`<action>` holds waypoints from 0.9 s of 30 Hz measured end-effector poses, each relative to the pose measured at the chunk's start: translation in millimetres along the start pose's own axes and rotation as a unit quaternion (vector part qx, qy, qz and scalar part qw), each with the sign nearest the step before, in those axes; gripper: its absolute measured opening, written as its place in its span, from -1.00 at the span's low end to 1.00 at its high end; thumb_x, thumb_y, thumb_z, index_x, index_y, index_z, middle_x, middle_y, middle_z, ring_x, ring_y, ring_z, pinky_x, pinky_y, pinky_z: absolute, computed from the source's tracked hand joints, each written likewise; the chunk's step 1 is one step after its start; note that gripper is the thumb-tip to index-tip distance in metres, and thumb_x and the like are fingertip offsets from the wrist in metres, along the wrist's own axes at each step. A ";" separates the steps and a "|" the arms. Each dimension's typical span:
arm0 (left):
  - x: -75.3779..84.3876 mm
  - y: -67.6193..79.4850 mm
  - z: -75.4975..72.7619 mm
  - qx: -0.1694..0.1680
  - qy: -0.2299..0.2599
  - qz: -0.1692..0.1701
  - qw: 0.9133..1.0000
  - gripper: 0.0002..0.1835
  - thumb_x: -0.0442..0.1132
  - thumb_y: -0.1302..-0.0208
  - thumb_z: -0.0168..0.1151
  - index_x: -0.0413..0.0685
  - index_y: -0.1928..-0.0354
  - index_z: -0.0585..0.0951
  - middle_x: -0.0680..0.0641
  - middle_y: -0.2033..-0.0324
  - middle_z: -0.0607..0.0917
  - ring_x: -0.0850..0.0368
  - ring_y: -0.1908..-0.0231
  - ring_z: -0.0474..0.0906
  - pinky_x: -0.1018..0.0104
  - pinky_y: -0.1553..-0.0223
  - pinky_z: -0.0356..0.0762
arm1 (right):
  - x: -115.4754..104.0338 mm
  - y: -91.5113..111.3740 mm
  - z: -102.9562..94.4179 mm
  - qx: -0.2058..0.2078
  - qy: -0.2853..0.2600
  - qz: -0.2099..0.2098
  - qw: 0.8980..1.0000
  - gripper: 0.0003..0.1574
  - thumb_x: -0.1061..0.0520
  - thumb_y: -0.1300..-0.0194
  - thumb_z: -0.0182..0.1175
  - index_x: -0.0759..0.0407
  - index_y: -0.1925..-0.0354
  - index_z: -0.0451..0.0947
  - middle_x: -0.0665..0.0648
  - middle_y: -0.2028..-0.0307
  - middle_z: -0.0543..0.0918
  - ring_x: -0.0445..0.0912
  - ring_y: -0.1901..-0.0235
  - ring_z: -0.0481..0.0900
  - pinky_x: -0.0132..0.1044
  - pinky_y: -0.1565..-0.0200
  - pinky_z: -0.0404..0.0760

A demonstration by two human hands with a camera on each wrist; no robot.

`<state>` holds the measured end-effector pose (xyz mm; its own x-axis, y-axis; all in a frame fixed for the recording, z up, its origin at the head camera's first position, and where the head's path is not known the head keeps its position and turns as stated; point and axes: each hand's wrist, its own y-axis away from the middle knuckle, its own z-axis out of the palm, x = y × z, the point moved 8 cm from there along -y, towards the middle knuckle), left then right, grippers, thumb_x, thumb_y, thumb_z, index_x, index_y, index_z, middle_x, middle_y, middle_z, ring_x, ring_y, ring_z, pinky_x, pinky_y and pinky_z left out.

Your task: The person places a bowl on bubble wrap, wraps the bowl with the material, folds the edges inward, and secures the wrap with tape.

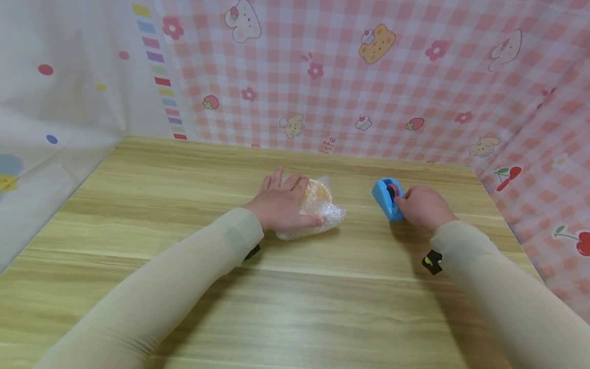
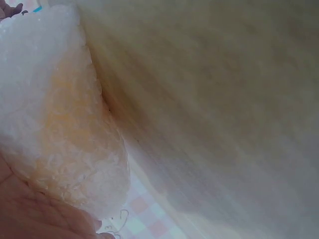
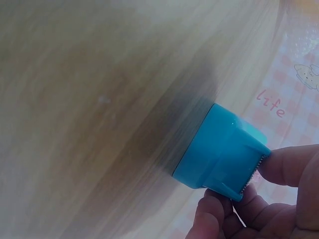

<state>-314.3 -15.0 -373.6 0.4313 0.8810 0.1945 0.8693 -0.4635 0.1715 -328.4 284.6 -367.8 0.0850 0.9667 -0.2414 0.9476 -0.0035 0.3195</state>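
In the head view, a bundle of bubble wrap (image 1: 328, 211) lies on the table with something round and yellow-orange showing through it. My left hand (image 1: 286, 205) rests on top of this bundle, fingers spread and fairly straight, thumb across its near side. To the right stands a blue tape dispenser (image 1: 381, 198) with a dark and pink roll in it. My right hand (image 1: 426, 206) holds the dispenser's near end. Seen from the right wrist, the thumb (image 3: 286, 164) touches one end of the serrated cutter, and curled fingers are at the other end.
The wood-grain table (image 1: 295, 307) reaches back to a pink checked cloth (image 1: 322, 92) printed with cartoon animals. A white dotted cloth (image 1: 60, 92) hangs on the left, and the checked cloth continues along the right edge. A small black device sits at each wrist.
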 end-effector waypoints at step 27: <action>-1.3 -3.1 4.4 -0.014 -0.002 -0.009 1.000 0.27 0.71 -0.23 -0.09 0.04 -0.73 -0.10 -0.03 -0.71 -0.06 -0.40 -0.66 -0.40 -0.32 -0.64 -0.31 | -1.3 2.6 -0.8 0.004 -0.017 0.005 1.000 -0.45 -0.07 -0.62 -0.04 0.40 0.05 0.60 0.22 0.32 0.60 0.05 0.28 0.53 -0.21 0.30 0.50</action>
<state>-316.5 -14.3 -378.7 0.4165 0.8898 0.1864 0.8702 -0.4495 0.2018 -326.3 283.5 -365.9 0.1047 0.9574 -0.2692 0.9488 -0.0151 0.3154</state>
